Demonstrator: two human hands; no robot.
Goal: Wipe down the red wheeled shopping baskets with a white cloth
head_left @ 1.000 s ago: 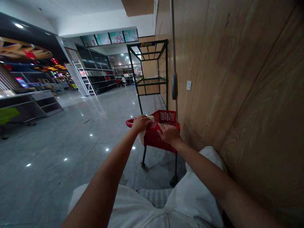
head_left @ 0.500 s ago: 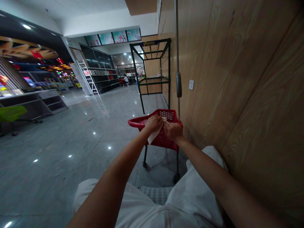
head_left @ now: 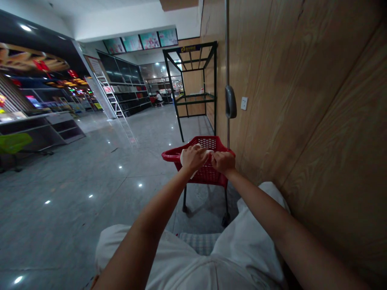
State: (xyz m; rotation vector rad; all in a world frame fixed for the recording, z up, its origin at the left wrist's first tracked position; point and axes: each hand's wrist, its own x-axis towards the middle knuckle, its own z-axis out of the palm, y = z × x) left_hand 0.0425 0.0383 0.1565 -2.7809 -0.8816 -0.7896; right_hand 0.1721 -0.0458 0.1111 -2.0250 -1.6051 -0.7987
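A red plastic basket cart (head_left: pixel 208 173) on black legs stands on the floor in front of me, close to the wooden wall. My left hand (head_left: pixel 193 157) is closed on a white cloth (head_left: pixel 184 158) and presses it on the cart's near rim. Right beside it, my right hand (head_left: pixel 223 162) is closed too, pinching the same cloth at the rim. The two hands almost touch. Most of the cloth is hidden under my fingers.
A wood-panelled wall (head_left: pixel 302 100) runs along the right, with a metal pole and grey handle (head_left: pixel 230 101) and a white socket (head_left: pixel 244 103). A dark green metal rack (head_left: pixel 193 80) stands behind the cart. Glossy grey floor (head_left: pixel 90 181) spreads left toward shelves, a ladder (head_left: pixel 113 100) and a seated person far off.
My left hand slid along the rim toward my right hand, bunching the cloth. My right hand rose from the cart's side to the rim and pinched the cloth.
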